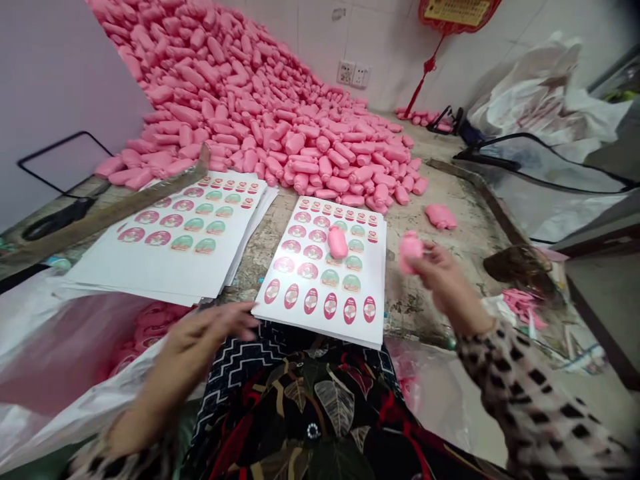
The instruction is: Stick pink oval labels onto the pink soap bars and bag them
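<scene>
Pink bottle [411,250] sits pinched in the right hand's [445,283] fingers, right of the sticker sheet [325,267]; a loose pinch could probably drop it. Left hand [210,333], fingers spread, holds nothing.

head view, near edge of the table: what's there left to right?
Left hand → sticker sheet with a pink piece lying on it → pink piece in the grip of the right hand → loose pink piece on the table, a little farther back.
</scene>
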Demonstrator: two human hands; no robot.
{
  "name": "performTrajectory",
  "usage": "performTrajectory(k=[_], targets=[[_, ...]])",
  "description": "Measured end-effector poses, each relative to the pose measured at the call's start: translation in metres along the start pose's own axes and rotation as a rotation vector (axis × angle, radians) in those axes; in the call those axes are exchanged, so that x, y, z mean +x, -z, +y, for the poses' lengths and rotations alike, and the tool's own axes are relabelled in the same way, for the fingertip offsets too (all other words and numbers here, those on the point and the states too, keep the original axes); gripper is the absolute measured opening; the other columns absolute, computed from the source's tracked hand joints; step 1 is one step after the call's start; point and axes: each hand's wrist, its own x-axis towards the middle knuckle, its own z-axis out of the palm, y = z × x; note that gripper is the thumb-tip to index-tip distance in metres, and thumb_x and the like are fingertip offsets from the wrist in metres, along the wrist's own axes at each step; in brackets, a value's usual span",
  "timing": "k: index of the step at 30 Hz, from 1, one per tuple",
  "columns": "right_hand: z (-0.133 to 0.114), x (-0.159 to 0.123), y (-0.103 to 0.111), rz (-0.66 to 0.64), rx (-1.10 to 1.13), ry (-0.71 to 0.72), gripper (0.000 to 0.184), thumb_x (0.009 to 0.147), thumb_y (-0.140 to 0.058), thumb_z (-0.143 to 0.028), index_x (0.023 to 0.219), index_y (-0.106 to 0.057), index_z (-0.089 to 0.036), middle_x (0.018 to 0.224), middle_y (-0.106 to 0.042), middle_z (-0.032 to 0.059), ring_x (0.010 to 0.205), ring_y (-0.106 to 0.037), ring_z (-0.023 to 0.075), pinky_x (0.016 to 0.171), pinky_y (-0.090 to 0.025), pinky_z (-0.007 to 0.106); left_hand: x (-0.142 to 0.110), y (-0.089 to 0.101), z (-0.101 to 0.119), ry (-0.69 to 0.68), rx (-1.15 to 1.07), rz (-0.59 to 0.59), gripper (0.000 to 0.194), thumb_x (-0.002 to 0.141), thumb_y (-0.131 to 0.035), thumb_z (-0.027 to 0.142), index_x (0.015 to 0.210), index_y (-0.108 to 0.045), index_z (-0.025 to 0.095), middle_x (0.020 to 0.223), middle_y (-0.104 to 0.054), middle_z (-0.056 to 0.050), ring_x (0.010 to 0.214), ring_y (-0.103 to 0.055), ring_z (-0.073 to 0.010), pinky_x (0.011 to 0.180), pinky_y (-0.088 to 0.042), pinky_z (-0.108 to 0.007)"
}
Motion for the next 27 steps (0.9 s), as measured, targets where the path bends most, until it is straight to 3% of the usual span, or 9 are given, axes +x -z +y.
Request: performTrajectory(k=[2, 5, 8, 11, 13, 15, 20, 24, 27], targets=[[-0.024, -0.044, -0.038, -0.204, 0.257, -0.093, 0.041, 0.077, -0.061, -0.035, 0.116, -0.051, -0.023, 0.102, -0.064, 0.0073, 0.076, -0.061, 0.0168, 0.061, -0.050, 0.031, 0.010, -0.041, 0.010, 0.031, -0.162, -0.296, 0.040, 0.080, -0.058, 0.044, 0.115, -0.060, 0.023, 0.098, -0.069, -0.004, 0.084, -0.064, -0.0206, 0.088, -0.046, -0.039], [-0.050, -0.095, -0.077, -0.404, 0.392, -0.054, 0.040, 0.078, -0.062, -0.032, 0.116, -0.053, -0.027, 0.109, -0.062, 0.0035, 0.094, -0.059, 0.0167, 0.080, -0.050, 0.033, 0.021, -0.093, 0.016, -0.007, -0.367, -0.538, 0.043, 0.080, -0.060, 0.043, 0.117, -0.057, 0.020, 0.108, -0.064, -0.007, 0.096, -0.060, -0.0199, 0.090, -0.044, -0.036], [-0.051, -0.110, -0.078, -0.493, 0.292, 0.028, 0.049, 0.082, -0.058, -0.032, 0.129, -0.045, -0.031, 0.112, -0.060, 0.0018, 0.096, -0.057, 0.0147, 0.084, -0.047, 0.031, 0.024, -0.116, 0.016, 0.027, -0.539, -0.609, 0.036, 0.084, -0.053, 0.045, 0.105, -0.061, 0.017, 0.102, -0.065, -0.008, 0.091, -0.060, -0.0191, 0.085, -0.045, -0.034], [-0.030, -0.097, -0.052, -0.405, 0.048, 0.050, 0.047, 0.084, -0.054, -0.039, 0.130, -0.046, -0.028, 0.103, -0.059, 0.0034, 0.083, -0.058, 0.0143, 0.073, -0.048, 0.029, 0.025, -0.111, 0.018, 0.091, -0.622, -0.554, 0.035, 0.081, -0.059, 0.037, 0.111, -0.057, 0.019, 0.105, -0.064, -0.007, 0.089, -0.061, -0.0185, 0.087, -0.044, -0.034], [-0.012, -0.085, -0.034, -0.215, -0.213, 0.096, 0.032, 0.089, -0.046, -0.040, 0.113, -0.060, -0.025, 0.097, -0.059, 0.0045, 0.084, -0.057, 0.0162, 0.074, -0.046, 0.030, 0.026, -0.104, 0.022, 0.067, -0.462, -0.493, 0.035, 0.076, -0.065, 0.034, 0.107, -0.059, 0.019, 0.097, -0.065, -0.005, 0.083, -0.062, -0.0191, 0.084, -0.044, -0.034], [0.001, -0.077, -0.024, -0.094, -0.453, 0.149, 0.028, 0.091, -0.041, -0.038, 0.097, -0.065, -0.024, 0.092, -0.061, 0.0046, 0.087, -0.057, 0.0181, 0.076, -0.043, 0.031, 0.028, -0.100, 0.025, -0.066, -0.171, -0.438, 0.031, 0.073, -0.065, 0.031, 0.102, -0.061, 0.021, 0.091, -0.066, -0.002, 0.082, -0.060, -0.0201, 0.080, -0.044, -0.033], [0.011, -0.076, -0.026, -0.090, -0.684, 0.229, 0.018, 0.089, -0.045, -0.033, 0.091, -0.060, -0.023, 0.089, -0.064, 0.0027, 0.084, -0.057, 0.0185, 0.073, -0.040, 0.030, 0.027, -0.114, 0.032, -0.533, 0.492, -0.490, 0.016, 0.084, -0.046, 0.028, 0.089, -0.060, 0.022, 0.084, -0.062, -0.003, 0.079, -0.057, -0.0215, 0.071, -0.041, -0.033], [0.009, -0.078, -0.029, -0.103, -0.727, 0.259, 0.019, 0.090, -0.044, -0.032, 0.087, -0.060, -0.022, 0.087, -0.061, 0.0030, 0.082, -0.056, 0.0169, 0.070, -0.039, 0.028, 0.028, -0.127, 0.031, -0.685, 0.695, -0.581, 0.023, 0.085, -0.046, 0.030, 0.100, -0.060, 0.022, 0.115, -0.058, -0.008, 0.096, -0.057, -0.0260, 0.079, -0.042, -0.038], [0.008, -0.077, -0.028, -0.113, -0.765, 0.277, 0.018, 0.090, -0.044, -0.031, 0.085, -0.060, -0.022, 0.086, -0.061, 0.0030, 0.081, -0.056, 0.0165, 0.069, -0.038, 0.027, 0.030, -0.131, 0.025, -0.696, 0.788, -0.681, 0.041, 0.078, -0.054, 0.028, 0.119, -0.054, 0.027, 0.139, -0.041, -0.008, 0.100, -0.057, -0.0294, 0.081, -0.043, -0.041]])
